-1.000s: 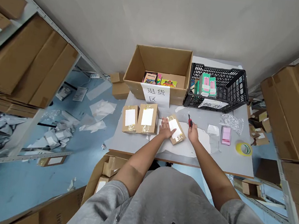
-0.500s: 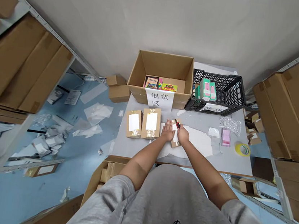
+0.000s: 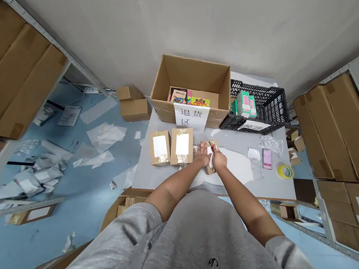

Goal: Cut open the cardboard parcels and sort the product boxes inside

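Steadying hand: from my remote seat I see the left hand [image 3: 201, 156] spread flat, fingers pointing away, over the left side of the small brown cardboard carton [image 3: 209, 169]; it seems to press rather than grip.
Cutter hand: the right hand [image 3: 219, 159] is closed around a red-and-black handheld cutter [image 3: 212, 147], whose front lies over the carton's far end; I cannot tell whether a blade touches it.
Small carton: on a white sheet [image 3: 237, 165] over the grey surface [image 3: 157, 176], between the hands, its long axis running roughly from me toward the wall; neither hand looks nearer.
Labelled pair: just left of the left hand I have two taped brown cartons [image 3: 182, 147] with white labels, side by side.
Large open cardboard box [image 3: 158, 108]: behind the pair, with colourful printed packs [image 3: 200, 101] inside and a white paper sign [image 3: 190, 117] on its front.
Black lattice plastic crate [image 3: 277, 107]: beside that box, to its right, holding green-and-pink boxes [image 3: 244, 102] toward its left end.
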Demonstrator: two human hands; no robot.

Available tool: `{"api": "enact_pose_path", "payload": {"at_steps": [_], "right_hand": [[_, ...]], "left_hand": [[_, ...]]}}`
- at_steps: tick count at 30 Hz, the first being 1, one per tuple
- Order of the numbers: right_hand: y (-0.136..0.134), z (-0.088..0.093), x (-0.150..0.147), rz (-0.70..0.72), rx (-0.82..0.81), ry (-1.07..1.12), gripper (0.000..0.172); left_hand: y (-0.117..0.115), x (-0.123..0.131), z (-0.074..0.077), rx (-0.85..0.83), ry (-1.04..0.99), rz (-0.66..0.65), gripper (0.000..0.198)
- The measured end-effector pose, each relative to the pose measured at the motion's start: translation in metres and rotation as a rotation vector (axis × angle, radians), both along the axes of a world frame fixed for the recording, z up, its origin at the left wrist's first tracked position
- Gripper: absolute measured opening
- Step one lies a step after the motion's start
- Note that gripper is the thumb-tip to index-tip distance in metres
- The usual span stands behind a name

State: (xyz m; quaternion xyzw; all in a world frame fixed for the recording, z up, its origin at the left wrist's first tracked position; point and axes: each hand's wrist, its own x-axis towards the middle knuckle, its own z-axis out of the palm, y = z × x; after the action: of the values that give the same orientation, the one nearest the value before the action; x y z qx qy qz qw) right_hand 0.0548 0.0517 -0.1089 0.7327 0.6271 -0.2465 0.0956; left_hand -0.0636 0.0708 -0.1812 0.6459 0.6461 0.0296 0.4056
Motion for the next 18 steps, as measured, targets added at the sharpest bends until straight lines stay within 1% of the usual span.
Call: {"api": "enact_pose_path", "payload": {"at_steps": [7, 13, 18], "right_hand": [[-0.018, 0.005, 0.0, -0.02, -0.054, -0.039, 0.063], [-0.015, 0.003, -0.007, -0.061, -0.06, -0.011, 0.062], [-0.019, 0.0, -0.008, -0.091, -0.015, 0.017, 0.061]], "left_hand": [[0.0, 0.001, 0.001, -0.003, -0.026, 0.013, 0.095], [0.0, 0.0, 0.006, -0.008, 0.018, -0.004, 0.093], [0.001, 0.0, 0.004, -0.019, -0.01, 0.003, 0.094]]}}
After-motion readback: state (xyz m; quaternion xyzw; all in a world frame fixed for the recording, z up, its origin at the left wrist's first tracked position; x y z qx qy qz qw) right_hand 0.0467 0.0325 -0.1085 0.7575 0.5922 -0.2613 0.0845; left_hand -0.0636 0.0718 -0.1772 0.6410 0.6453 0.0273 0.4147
